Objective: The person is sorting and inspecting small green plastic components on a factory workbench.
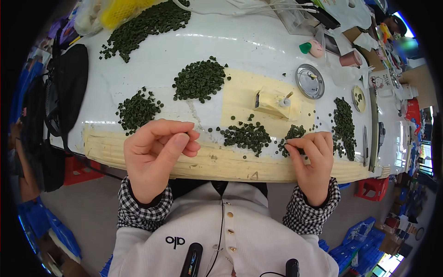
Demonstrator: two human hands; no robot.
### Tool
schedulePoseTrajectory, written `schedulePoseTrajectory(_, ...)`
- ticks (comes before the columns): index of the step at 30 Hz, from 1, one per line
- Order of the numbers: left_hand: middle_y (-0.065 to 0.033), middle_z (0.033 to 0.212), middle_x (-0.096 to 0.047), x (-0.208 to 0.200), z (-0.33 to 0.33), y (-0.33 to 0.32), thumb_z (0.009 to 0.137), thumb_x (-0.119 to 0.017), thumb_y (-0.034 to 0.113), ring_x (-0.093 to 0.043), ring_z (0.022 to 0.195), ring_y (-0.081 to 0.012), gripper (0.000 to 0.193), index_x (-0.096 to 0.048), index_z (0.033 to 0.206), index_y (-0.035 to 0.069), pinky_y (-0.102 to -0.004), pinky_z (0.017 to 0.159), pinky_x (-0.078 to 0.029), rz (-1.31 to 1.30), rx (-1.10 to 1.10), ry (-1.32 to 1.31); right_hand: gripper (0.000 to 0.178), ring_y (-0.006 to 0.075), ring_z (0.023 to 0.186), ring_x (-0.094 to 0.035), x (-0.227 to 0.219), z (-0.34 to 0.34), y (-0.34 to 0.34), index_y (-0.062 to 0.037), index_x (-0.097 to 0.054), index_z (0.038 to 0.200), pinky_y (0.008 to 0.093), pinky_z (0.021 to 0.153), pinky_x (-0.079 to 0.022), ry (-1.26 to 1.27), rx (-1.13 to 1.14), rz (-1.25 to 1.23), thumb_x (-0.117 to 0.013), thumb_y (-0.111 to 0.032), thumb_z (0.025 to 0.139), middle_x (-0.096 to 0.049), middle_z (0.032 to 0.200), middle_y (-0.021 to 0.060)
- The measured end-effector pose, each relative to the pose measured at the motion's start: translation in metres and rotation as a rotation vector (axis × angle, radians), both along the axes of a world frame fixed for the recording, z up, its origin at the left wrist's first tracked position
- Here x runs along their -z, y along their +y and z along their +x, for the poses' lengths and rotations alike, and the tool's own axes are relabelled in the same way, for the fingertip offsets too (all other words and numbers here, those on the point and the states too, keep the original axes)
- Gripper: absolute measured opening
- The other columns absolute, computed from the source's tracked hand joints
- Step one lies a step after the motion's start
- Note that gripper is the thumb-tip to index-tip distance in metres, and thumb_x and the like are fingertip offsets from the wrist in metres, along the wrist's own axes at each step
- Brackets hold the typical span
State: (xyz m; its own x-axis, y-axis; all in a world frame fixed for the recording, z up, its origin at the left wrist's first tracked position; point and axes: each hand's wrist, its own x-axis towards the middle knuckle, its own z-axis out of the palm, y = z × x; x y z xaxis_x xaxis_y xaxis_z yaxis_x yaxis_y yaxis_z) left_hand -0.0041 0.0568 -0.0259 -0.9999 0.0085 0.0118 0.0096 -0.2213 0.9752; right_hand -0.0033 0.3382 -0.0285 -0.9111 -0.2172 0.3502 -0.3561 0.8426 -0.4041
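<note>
My left hand [157,154] is raised over the table's near edge, its thumb and fingers closed together. What they pinch, if anything, is hidden. My right hand [314,161] pinches with thumb and forefinger beside a small heap of dark green round pieces [295,132]; I cannot make out what is in its tips. Between my hands lies a wider heap of the same button-like pieces [247,137]. Beyond it stands a small block wrapped in yellowish tape [275,102], with a short metal post [286,99] on top.
More green heaps lie to the left [138,112], at the centre [200,80], far left [147,27] and right [344,127]. A round metal dish [309,81] sits beyond the block. Tweezers [365,145] lie far right; a black bag [74,87] is at left. Padding [212,166] covers the near edge.
</note>
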Motion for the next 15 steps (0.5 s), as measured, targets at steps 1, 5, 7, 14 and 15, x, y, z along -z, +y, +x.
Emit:
schedulePoseTrajectory(1, -0.0127, 0.09, -0.067, 0.001, 0.001, 0.001, 0.09, -0.058, 0.0, -0.065, 0.078, -0.0134, 0.015, -0.062, 0.103, -0.006, -0.0251, 0.073, -0.055, 0.008, 0.022, 0.016, 0.014, 0.0261, 0.079, -0.049, 0.003, -0.002, -0.003, -0.0045, -0.065, 0.081, 0.0351, 0.069, -0.042, -0.01, -0.003, -0.003, -0.072, -0.001, 0.069, -0.056, 0.077, 0.0063)
schedulePoseTrajectory(5, -0.0117, 0.089, -0.067, 0.009, 0.003, -0.003, 0.092, -0.057, 0.004, -0.065, 0.077, -0.0128, 0.015, -0.062, 0.103, -0.006, -0.0251, 0.072, -0.054, 0.008, 0.07, 0.055, 0.012, 0.0272, 0.079, -0.049, 0.004, -0.01, -0.007, -0.0037, -0.063, 0.081, 0.0372, 0.07, -0.041, 0.018, -0.05, 0.091, -0.07, -0.003, 0.072, -0.055, 0.079, 0.007)
schedulePoseTrajectory(7, -0.0114, 0.088, -0.067, 0.01, 0.004, -0.005, 0.092, -0.057, 0.005, -0.065, 0.077, -0.0128, 0.016, -0.062, 0.104, -0.005, -0.025, 0.073, -0.055, 0.035, 0.069, 0.006, 0.012, 0.0276, 0.079, -0.049, 0.005, -0.011, -0.006, -0.0027, -0.061, 0.082, 0.0382, 0.07, -0.041, 0.014, -0.063, 0.125, -0.069, -0.003, 0.073, -0.054, 0.081, 0.0078)
schedulePoseTrajectory(14, -0.0141, 0.099, -0.068, 0.012, 0.003, 0.012, 0.094, -0.055, 0.005, -0.067, 0.087, -0.0154, 0.02, -0.06, 0.111, -0.003, -0.0253, 0.078, -0.055, 0.281, 0.172, -0.273, 0.014, 0.0272, 0.073, -0.052, 0.006, -0.007, -0.009, 0.0023, -0.055, 0.089, 0.0344, 0.066, -0.045, 0.055, -0.058, -0.173, -0.062, 0.007, 0.078, -0.056, 0.083, 0.0115)
schedulePoseTrajectory(15, -0.014, 0.101, -0.067, 0.013, 0.003, 0.018, 0.094, -0.054, 0.006, -0.067, 0.088, -0.0153, 0.02, -0.059, 0.112, -0.002, -0.0246, 0.077, -0.055, 0.31, 0.201, -0.292, 0.014, 0.0265, 0.071, -0.053, 0.006, -0.001, -0.015, 0.0025, -0.054, 0.089, 0.0331, 0.065, -0.046, 0.044, -0.043, -0.302, -0.061, 0.009, 0.079, -0.057, 0.083, 0.0118)
